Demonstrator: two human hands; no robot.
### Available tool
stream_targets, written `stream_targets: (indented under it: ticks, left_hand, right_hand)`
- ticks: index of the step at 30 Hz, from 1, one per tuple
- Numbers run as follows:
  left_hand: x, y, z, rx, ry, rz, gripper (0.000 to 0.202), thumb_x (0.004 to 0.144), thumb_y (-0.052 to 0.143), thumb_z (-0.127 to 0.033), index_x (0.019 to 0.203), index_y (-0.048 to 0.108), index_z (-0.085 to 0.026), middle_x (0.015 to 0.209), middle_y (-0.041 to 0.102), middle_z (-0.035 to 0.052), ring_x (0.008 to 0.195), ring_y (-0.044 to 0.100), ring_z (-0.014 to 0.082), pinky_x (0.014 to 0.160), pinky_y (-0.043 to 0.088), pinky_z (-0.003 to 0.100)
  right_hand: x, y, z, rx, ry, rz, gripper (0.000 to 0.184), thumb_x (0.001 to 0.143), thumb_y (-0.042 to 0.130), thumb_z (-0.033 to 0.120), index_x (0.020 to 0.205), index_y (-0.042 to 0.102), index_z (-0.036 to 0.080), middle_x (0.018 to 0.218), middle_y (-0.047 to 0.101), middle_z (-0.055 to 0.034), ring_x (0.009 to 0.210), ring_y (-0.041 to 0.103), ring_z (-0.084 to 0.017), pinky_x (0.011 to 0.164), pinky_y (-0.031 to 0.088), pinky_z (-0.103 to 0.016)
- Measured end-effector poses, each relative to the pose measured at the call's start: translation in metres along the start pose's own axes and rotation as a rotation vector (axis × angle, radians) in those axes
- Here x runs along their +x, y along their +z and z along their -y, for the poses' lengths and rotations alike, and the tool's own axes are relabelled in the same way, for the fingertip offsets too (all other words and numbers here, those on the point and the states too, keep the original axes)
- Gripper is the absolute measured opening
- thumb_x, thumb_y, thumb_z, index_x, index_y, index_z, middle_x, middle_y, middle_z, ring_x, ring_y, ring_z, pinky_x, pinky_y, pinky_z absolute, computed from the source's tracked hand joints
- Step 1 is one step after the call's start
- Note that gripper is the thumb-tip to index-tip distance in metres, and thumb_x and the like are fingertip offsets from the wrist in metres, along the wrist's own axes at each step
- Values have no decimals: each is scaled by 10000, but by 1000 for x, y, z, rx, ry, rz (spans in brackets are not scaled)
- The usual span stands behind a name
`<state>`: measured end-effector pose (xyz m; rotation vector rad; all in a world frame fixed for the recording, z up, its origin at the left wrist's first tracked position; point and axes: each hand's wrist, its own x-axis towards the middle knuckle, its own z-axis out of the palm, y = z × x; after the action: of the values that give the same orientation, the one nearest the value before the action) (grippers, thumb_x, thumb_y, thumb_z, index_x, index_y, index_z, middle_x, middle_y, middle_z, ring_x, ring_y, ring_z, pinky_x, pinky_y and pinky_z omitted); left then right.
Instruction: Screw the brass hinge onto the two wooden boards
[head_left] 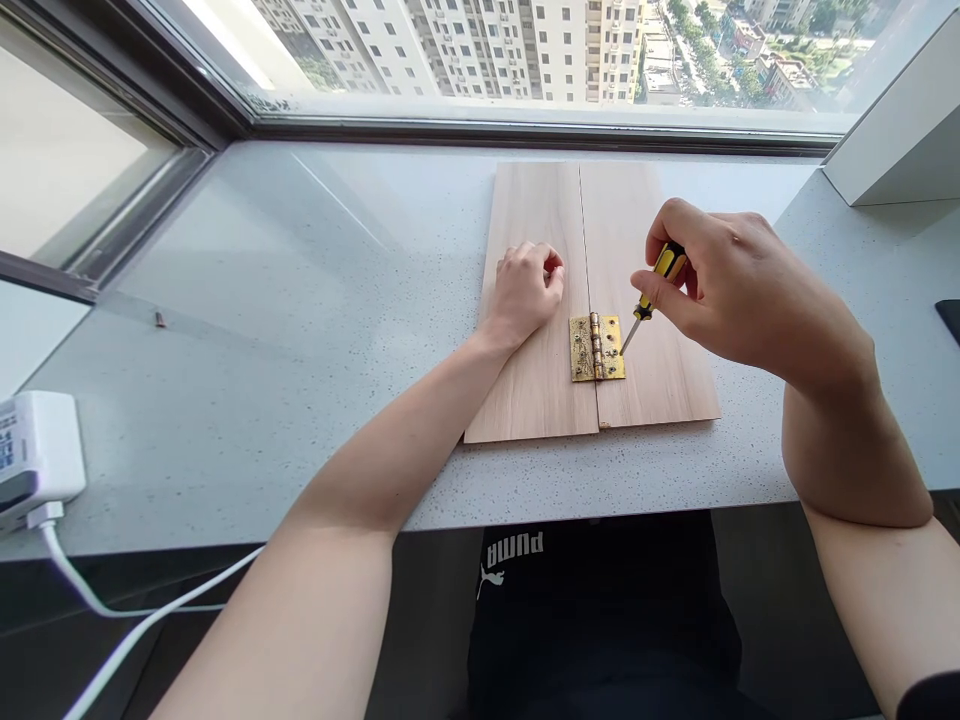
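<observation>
Two pale wooden boards (pixel 536 400) lie side by side, and a brass hinge (pixel 582 350) spans the seam between them near the front edge. My right hand (pixel 720 280) is closed round the handle of a yellow and black screwdriver (pixel 670 262). The screwdriver slants down to the left, its tip at the right leaf of the hinge; whether it sits in a screw head is too small to tell. My left hand (pixel 525 290) rests curled on the left board, up and left of the hinge. Its fingers are bent inward, hiding whatever may be inside them.
The boards lie on a speckled white counter (pixel 300 330) below a window. A small screw-like piece (pixel 160 320) lies far left. A white power adapter (pixel 45 450) with a white cable (pixel 150 625) stands at the left edge. A white box-like panel (pixel 892 120) stands back right.
</observation>
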<state>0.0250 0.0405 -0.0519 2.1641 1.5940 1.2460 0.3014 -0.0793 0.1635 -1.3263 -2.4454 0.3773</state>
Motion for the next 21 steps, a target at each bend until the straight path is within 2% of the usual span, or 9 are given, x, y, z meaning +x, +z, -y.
stream_targets:
  ticks: [5,10,14,17,21]
  left_hand:
    - [0,0,-1,-13,-22,16,88,1069,736,-317,1016,681,-272,997,707,94,1035,659,324,1097,584,575]
    - [1,1,6,-10,10,32,95,1110,720,-368,1074,694,-283,1011,698,94,1048,670,332,1071,588,565]
    - [1,0,6,-9,-2,59,89,1112,732,-353,1084,693,-279,1029,706,95,1070,673,337,1084,575,561]
    - [1,-5,-9,27,-48,73,85,1111,730,-316,1061,673,-277,1055,731,97,1111,681,338,1103,565,549]
    - [0,-20,-41,103,-171,132,143,1148,674,-237,1017,623,-264,1151,757,102,1153,704,305,1160,546,526]
  right_hand:
    - [2,4,1,6,-6,-4,205,1155,646,467,1272,754,338,958,783,-85,920,695,-364,883,535,-530]
    - [3,7,1,6,-3,-4,216,1161,638,507,1271,750,360,951,759,-82,934,685,-376,899,542,-543]
    - [4,9,1,-14,-5,-3,185,1174,618,467,1242,740,347,981,755,-87,918,669,-360,871,527,-516]
    - [5,15,0,-43,-46,-36,152,1189,618,422,1222,720,314,982,749,-85,870,649,-320,815,506,-468]
    - [4,30,0,-119,-112,-115,115,1208,634,345,1219,689,244,940,711,-64,756,579,-237,741,444,-390]
